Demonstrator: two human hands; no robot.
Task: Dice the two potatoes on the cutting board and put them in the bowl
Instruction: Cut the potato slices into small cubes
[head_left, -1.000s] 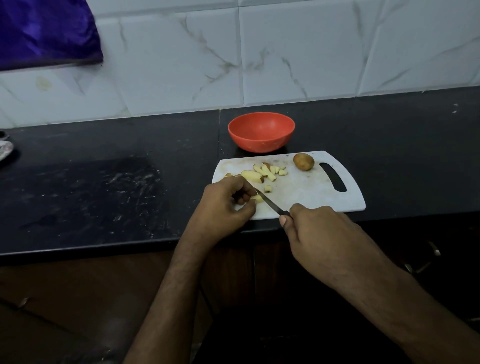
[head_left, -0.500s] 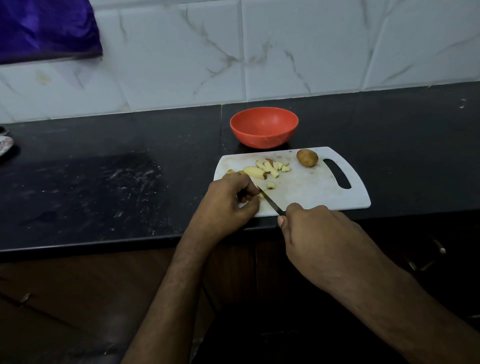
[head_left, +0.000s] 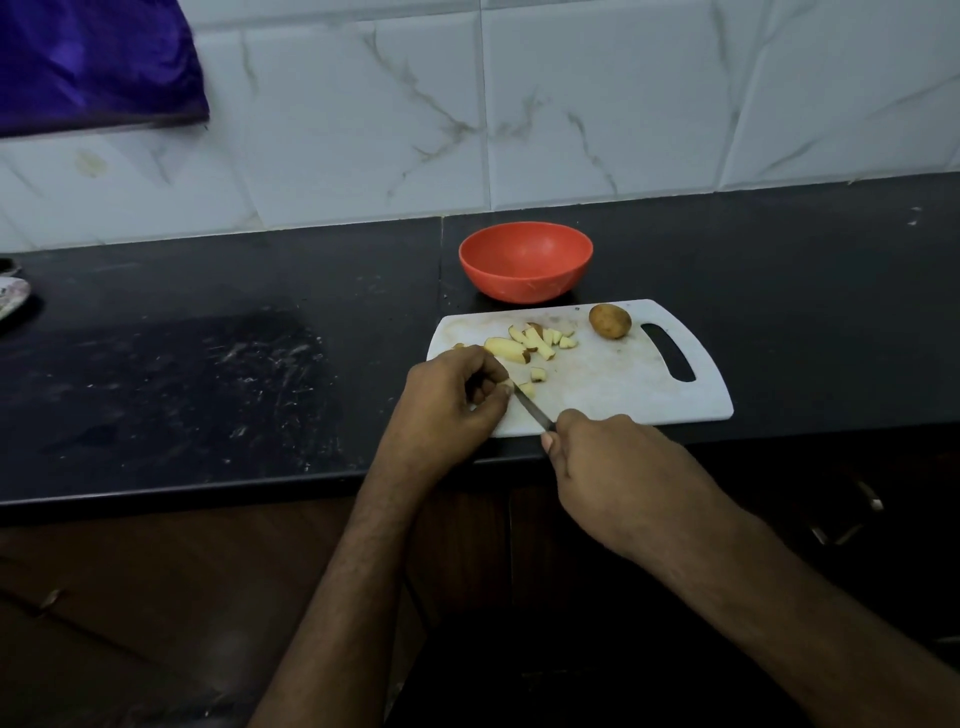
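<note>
Your L hand (head_left: 452, 397) pinches a potato piece (head_left: 506, 385) on the cutting board (head_left: 613, 384). Your R hand (head_left: 615, 467) grips the knife (head_left: 532, 410), blade at that piece. The whole potato (head_left: 610, 321) lies near the bowl (head_left: 525, 262).

Head view — looking down, fairly near, at the counter (head_left: 208, 374).

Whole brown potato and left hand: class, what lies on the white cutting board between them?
In the head view, pale cut potato pieces lie between the whole brown potato and the left hand, on the white plastic cutting board.
</note>
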